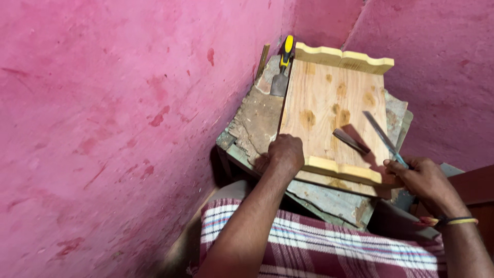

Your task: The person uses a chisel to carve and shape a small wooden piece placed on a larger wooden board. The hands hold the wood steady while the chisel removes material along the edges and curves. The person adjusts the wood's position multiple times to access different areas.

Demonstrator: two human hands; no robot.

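A flat wooden board point(329, 108) with pale moulding strips at both ends lies on a worn tabletop point(254, 123) in a pink-walled corner. It looks stiff and fairly light, best gripped by its long edges. The left hand point(283, 154) presses its near left edge, fingers curled over it. The right hand point(422, 177) grips a thin metal file point(383, 136) resting across the board. A yellow-handled chisel point(283, 67) lies alongside.

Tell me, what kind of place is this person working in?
Probably a small home woodworking corner. A wooden board with pale moulded strips lies on a worn bench against pink walls, a yellow-handled chisel rests beside it, and the right hand holds a thin blade.
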